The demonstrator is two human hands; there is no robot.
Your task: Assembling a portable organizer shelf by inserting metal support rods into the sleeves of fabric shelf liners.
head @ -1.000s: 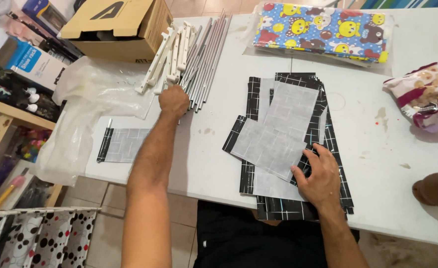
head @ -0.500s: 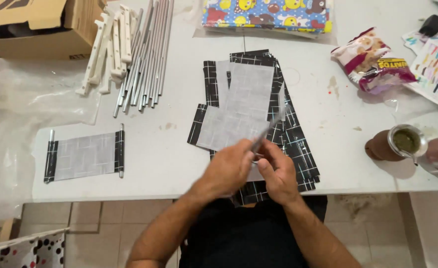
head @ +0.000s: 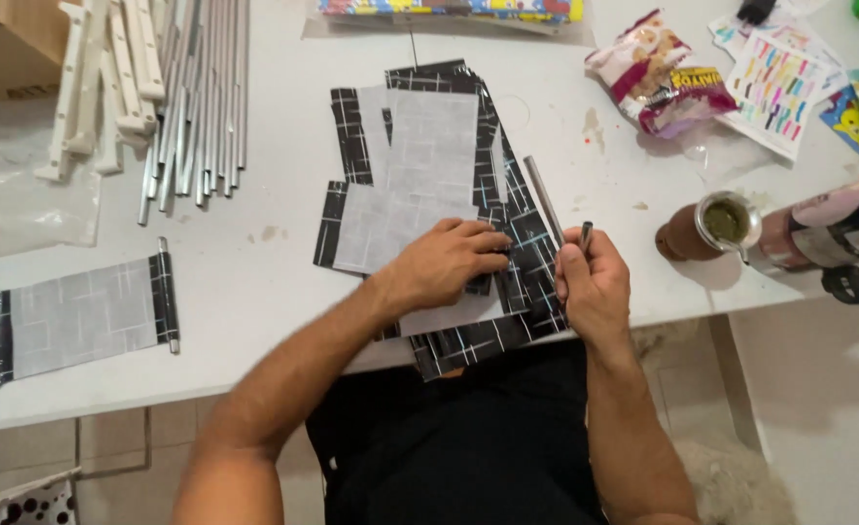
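I am seeing my right hand (head: 593, 282) gripping two thin metal rods (head: 546, 202), fingers clamped around their lower ends, just right of the stack of black-and-grey fabric panels (head: 429, 194). The rods are slanting up and away over the stack's right edge. My left hand (head: 446, 262) is pressing flat on the stack's lower part, fingers together and stretched toward the rods. Well left of the stack, a finished panel (head: 79, 313) with rods in both ends is lying on the white table (head: 254, 282). Up-left of the stack, a bundle of metal tubes (head: 196, 92) is resting.
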